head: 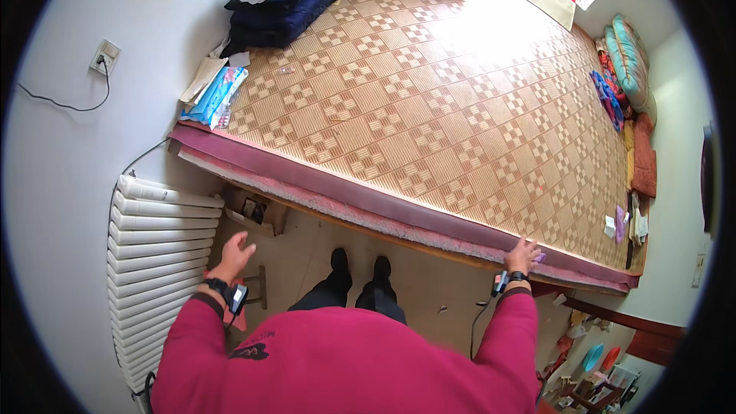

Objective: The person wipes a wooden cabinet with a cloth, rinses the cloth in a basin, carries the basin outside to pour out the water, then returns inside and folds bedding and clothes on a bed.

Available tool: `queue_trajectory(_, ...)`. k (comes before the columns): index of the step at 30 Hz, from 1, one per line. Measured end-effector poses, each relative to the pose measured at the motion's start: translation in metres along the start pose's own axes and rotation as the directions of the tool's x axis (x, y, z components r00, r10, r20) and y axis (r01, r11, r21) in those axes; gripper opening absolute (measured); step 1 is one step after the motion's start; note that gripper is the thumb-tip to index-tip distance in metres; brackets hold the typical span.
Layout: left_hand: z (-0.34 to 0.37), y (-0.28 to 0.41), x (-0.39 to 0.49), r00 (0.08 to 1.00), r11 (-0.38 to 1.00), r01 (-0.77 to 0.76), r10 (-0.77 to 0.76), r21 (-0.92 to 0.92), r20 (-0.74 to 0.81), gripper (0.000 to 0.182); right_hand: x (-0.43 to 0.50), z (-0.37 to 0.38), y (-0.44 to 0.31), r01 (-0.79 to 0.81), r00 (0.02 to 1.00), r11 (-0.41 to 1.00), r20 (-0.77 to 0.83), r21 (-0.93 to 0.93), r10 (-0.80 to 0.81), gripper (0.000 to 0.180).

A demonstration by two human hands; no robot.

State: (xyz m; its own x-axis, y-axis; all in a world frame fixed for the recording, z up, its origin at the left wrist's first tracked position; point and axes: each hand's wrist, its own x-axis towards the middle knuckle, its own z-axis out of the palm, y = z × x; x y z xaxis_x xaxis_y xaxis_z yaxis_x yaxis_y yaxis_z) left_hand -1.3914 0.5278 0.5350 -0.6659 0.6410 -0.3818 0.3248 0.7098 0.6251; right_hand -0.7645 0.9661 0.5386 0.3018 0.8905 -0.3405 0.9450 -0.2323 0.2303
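Note:
My left hand (234,254) is held in the air to the left, between the white radiator and my legs, fingers apart and holding nothing visible. My right hand (523,256) rests at the front edge of a raised bed platform, its fingers on the maroon edge covering (345,178). A small purple thing (539,258) shows beside its fingers; whether the hand grips it cannot be told. A patterned tan mat (402,98) covers the bed, with bright light on its far part.
A white radiator (164,253) stands at the left, and a cardboard box (256,213) sits under the bed edge. Folded dark clothes (276,17) and a blue plastic package (215,95) lie at the bed's left end. Rolled bedding (629,63) lies at the right.

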Motion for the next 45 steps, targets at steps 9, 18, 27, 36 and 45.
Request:
queue_trajectory(9,0.033,0.116,0.197,0.793,0.816,-0.531,0.573,0.229,-0.205,0.052,-0.126,-0.006,-0.237,0.477,0.761,0.84,0.356,0.259,-0.542,0.095)
queue_trajectory(18,0.042,0.17,0.337,0.999,0.926,0.052,-0.044,0.375,-0.029,0.1,-0.137,0.006,-0.248,0.509,0.809,0.852,0.269,0.123,-0.522,0.098)
queue_trajectory(27,0.029,0.193,0.333,0.967,0.85,0.169,-0.242,0.499,0.083,0.129,-0.133,0.002,-0.252,0.506,0.796,0.861,0.358,0.048,-0.488,0.102)
queue_trajectory(36,0.026,0.186,0.337,0.973,0.878,0.151,-0.213,0.453,0.087,0.126,-0.092,-0.088,-0.331,0.619,0.651,0.785,0.564,-0.006,-0.508,0.057)
queue_trajectory(45,0.032,0.183,0.349,0.957,0.889,0.235,-0.282,0.393,0.064,0.1,0.033,-0.217,-0.324,0.556,0.717,0.581,0.011,0.595,-0.697,0.038)
